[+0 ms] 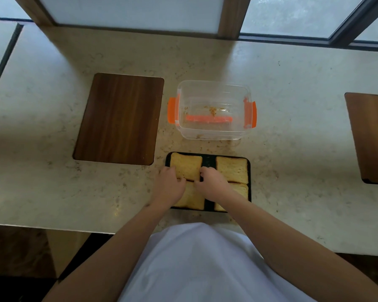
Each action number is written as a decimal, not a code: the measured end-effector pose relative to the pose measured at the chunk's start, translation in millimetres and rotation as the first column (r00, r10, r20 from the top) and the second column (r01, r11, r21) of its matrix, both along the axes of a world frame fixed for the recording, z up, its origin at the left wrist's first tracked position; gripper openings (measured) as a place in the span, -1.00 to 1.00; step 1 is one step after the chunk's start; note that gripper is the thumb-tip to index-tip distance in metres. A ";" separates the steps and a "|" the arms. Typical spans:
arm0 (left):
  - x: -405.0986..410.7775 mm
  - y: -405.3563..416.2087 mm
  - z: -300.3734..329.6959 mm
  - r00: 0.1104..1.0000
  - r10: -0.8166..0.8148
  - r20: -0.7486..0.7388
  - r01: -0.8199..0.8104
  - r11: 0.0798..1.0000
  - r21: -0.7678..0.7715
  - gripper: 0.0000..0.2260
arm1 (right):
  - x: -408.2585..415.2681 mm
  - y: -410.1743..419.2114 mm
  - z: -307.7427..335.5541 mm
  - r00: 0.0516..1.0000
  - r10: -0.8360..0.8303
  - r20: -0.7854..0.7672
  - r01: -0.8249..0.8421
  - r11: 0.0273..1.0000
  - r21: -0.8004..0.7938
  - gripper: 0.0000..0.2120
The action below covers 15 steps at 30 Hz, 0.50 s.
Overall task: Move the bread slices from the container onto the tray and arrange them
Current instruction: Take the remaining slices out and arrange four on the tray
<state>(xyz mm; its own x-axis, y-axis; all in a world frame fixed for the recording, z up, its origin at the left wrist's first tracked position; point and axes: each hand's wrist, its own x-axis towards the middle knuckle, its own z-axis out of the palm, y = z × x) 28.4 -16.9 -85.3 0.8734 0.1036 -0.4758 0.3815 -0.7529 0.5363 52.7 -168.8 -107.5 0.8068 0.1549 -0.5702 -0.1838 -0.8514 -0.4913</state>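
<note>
Beige marbled tabletop (292, 105) under frosted windows (129, 9); beyond the black tray (208, 159), an empty container (214, 110). Both hands (169, 187) (212, 184) grip one bread slice (187, 166).

home kitchen: stone counter (271, 88), wooden cutting board (120, 118), bread tray (207, 159).

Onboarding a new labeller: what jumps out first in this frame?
Both hands, left hand and right hand, rest on the bread slices laid two by two in the dark tray at the counter's near edge. Just behind it stands the clear container with orange clips, holding only crumbs; a wooden board lies to its left.
</note>
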 end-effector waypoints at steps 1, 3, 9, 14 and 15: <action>0.0 -2.3 -0.6 1.000 -0.006 0.003 0.006 1.000 0.002 -0.86 | -0.5 -1.3 0.2 1.000 -0.002 -0.001 0.002 1.000 -0.004 -0.68; 0.0 -6.7 -1.2 1.000 -0.011 0.003 0.011 1.000 0.000 -0.78 | -0.8 -4.7 1.2 1.000 -0.007 -0.008 0.006 1.000 -0.012 -0.65; -2.2 -15.9 -3.8 0.999 -0.046 -0.009 0.046 0.999 0.010 -0.65 | -2.2 -18.1 -0.1 0.999 -0.039 -0.017 0.038 0.999 -0.022 -0.64; -2.9 -13.6 -3.1 1.000 -0.011 -0.019 0.010 0.999 -0.038 -0.55 | 0.0 -20.4 1.1 0.996 -0.064 -0.055 0.066 0.998 0.026 -0.58; -3.3 -12.6 -2.6 1.000 0.011 -0.018 -0.012 0.999 -0.050 -0.54 | -0.3 -20.7 1.7 0.994 -0.091 -0.067 0.094 0.995 0.043 -0.57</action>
<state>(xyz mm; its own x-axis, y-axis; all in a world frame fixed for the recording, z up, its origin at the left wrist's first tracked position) 25.1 -29.4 -87.9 0.8635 0.0894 -0.4964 0.4001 -0.7207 0.5662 52.4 -189.5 -105.7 0.7804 0.1085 -0.6158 -0.2938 -0.8057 -0.5143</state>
